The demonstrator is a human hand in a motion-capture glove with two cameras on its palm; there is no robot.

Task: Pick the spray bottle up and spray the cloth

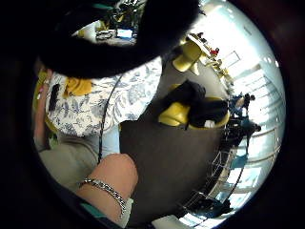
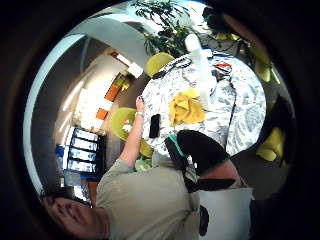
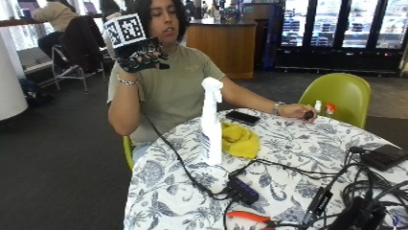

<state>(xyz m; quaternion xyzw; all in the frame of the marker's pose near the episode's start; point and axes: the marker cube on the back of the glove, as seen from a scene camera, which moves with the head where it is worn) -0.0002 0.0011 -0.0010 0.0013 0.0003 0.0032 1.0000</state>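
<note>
Nothing done yet. Spray bottle (image 3: 211, 122) standing upright and untouched on the table (image 3: 300, 153), near the edge facing the person. Yellow cloth (image 3: 240, 140) crumpled just beside it, apparently touching its base on the far side; looks dry, though hard to judge from here. Gloved right hand (image 3: 141, 56) raised up by the head, well clear of the bottle, holding nothing; fingers seem loosely curled, but the view of them is poor. Bare left hand (image 3: 298, 111) resting at the far table edge, near a phone (image 3: 243, 117).

Left to do: reach down, grip bottle, aim at cloth, pull trigger.

Surface: round table under a blue-and-white floral tablecloth, cluttered with black cables (image 3: 191, 172), a small hub (image 3: 243, 189), orange-handled pliers (image 3: 250, 218).

Room: dark carpet, green chair (image 3: 341, 96) behind the table, wooden counter and glass-door coolers at the back.
</note>
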